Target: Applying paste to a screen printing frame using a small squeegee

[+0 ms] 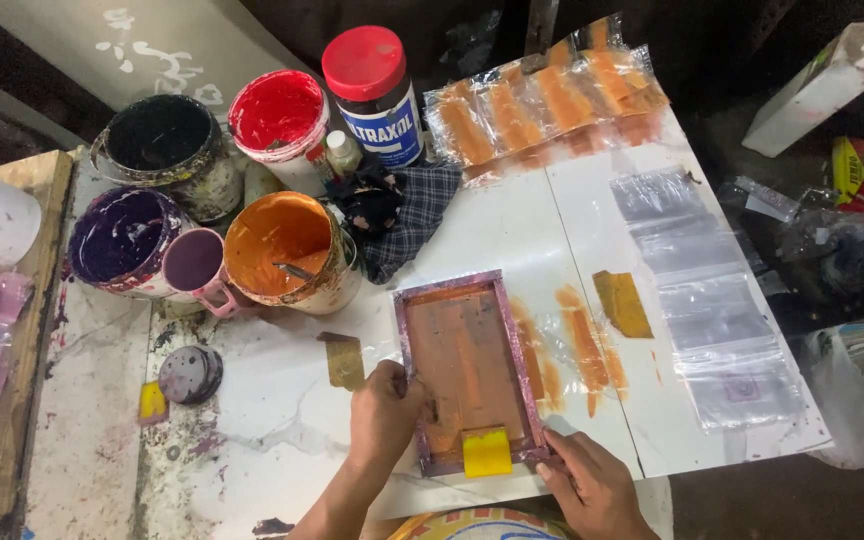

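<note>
Pressing down on a purple printing frame (469, 370), the person holds it flat on the white surface (512, 230). The left hand (384, 410) grips the frame's left edge, fingers curled over the rim. The right hand (592, 482) clamps the bottom right corner. The two hands are apart, one on each side. A yellow squeegee (487, 452) sits inside the frame at its near end, between the hands; neither hand is on it. The screen inside the frame is smeared with orange ink.

Just right of the frame lies a clear plastic bag (577, 345) with orange stripes on it. More clear bags (707, 300) lie in a row farther right. Striped orange bags (542, 105) are spread out at the far end of the surface.

To the left stand open paint tubs: an orange tub (287, 250), a red tub (277, 115), a black tub (167, 140) and a purple tub (122, 240). A pink cup (197, 265) sits between the purple and orange ones. A jar with a red lid (372, 85) stands behind a dark checked cloth (407, 215).
</note>
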